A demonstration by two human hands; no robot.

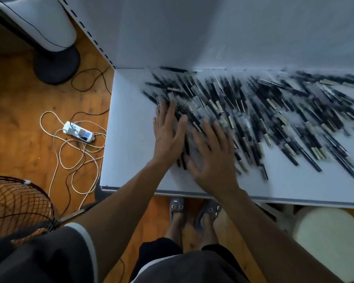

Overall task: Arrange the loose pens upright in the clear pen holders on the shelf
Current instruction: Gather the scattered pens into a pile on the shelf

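Note:
A wide heap of dark pens [264, 111] in clear sleeves lies spread across the white shelf [129, 139], from its left part to the right edge of view. My left hand [168, 133] lies flat with straight fingers on the heap's left end. My right hand [213, 156] lies flat beside it, fingers spread over the pens. Both hands press on the pens and grip none. No clear pen holder is in view. The picture is blurred by motion.
The shelf's front edge [192, 194] runs just below my wrists, with its white back wall [213, 33] behind the pens. On the wooden floor to the left lie a power strip [78, 131] with tangled cables, a fan base [55, 64] and a wire fan guard [14, 203]. A round stool [329, 240] stands at lower right.

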